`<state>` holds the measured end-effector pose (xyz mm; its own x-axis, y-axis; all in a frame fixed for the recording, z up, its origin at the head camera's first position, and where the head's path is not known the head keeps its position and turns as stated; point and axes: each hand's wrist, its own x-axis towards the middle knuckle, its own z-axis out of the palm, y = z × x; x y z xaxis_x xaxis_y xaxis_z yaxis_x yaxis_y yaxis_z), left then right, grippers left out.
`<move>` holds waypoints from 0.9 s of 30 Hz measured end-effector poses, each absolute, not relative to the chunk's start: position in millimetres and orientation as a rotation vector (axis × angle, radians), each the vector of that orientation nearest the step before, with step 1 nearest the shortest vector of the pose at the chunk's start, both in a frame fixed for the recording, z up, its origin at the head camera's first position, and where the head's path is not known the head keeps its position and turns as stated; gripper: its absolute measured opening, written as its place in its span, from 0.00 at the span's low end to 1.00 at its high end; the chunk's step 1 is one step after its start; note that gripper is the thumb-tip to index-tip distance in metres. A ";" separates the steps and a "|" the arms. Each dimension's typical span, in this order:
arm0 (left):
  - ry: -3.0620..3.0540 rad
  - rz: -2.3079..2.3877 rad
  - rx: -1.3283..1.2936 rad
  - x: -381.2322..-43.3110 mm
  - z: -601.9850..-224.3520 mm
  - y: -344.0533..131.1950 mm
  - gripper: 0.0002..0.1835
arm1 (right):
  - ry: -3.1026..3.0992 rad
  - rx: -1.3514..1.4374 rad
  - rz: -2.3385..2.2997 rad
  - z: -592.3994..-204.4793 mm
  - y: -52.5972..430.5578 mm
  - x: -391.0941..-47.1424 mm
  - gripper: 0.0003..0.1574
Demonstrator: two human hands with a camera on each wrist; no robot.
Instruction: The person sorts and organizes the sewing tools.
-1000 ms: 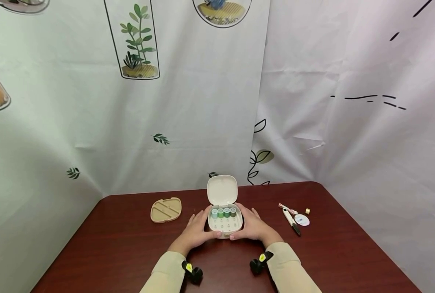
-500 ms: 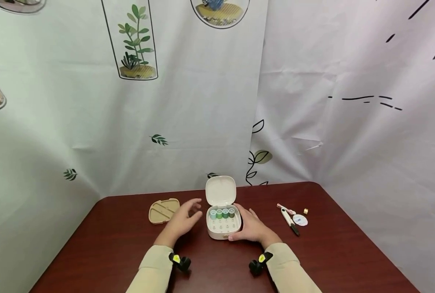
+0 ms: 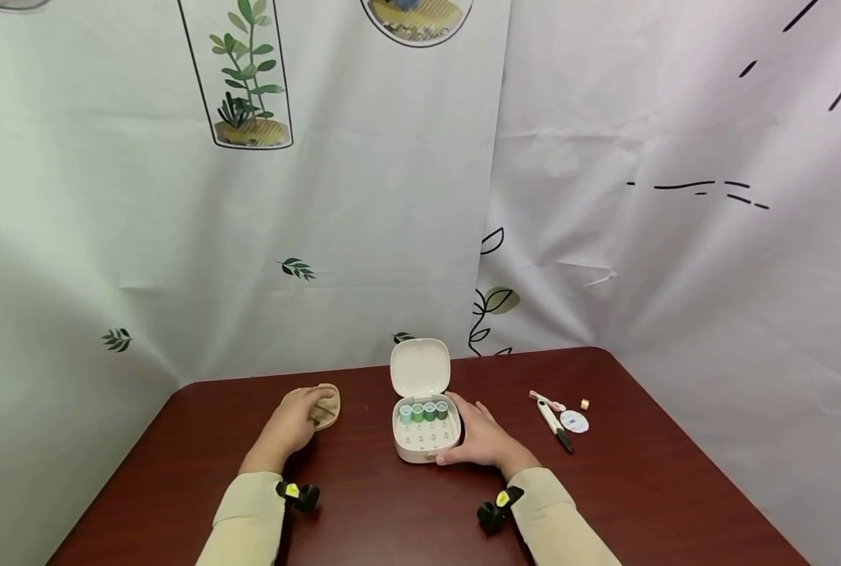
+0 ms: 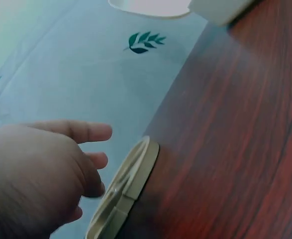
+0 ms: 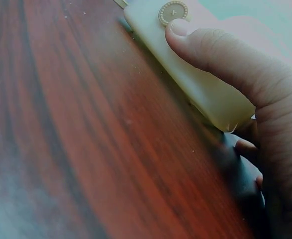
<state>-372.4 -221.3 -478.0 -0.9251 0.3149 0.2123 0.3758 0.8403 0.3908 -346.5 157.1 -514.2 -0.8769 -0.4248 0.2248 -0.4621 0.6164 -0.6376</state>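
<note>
My right hand (image 3: 487, 440) holds a small cream sewing box (image 3: 412, 455) by its right side, the thumb on the front wall beside a round button-like clasp (image 5: 173, 12). The box stands on the table with its lid (image 3: 420, 368) raised. Inside, a row of thread spools (image 3: 418, 413) in green shades sits at the back, with bare pegs in front. To the left, my left hand (image 3: 291, 424) reaches over a tan divided tray (image 3: 332, 407), hiding much of it. In the left wrist view its fingers extend loosely above the tray's edge.
On the right of the table lie a white-and-black slim tool (image 3: 555, 426), a pink strip (image 3: 546, 400), a white round disc (image 3: 574, 421) and a tiny gold piece (image 3: 585, 404). A printed cloth (image 3: 364, 196) hangs behind the dark red table (image 3: 385, 519).
My left hand has let go of the sewing box and moved left to the tan tray. The right hand keeps its hold on the box. The head view has shifted slightly.
</note>
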 end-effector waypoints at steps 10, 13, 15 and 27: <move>-2.985 -0.481 -0.539 -367.4 -472.2 -217.1 0.25 | -2.782 0.755 1.105 -511.2 154.7 -346.8 0.75; -3.008 -0.428 -0.527 -362.5 -468.5 -215.8 0.21 | -2.787 0.754 1.107 -510.0 154.4 -345.7 0.74; -3.023 -0.424 -0.523 -359.6 -466.8 -215.6 0.21 | -2.788 0.756 1.105 -509.6 154.3 -345.2 0.74; -3.073 -0.555 -0.609 -355.0 -457.1 -205.5 0.21 | -2.804 0.750 1.063 -511.9 157.1 -346.6 0.73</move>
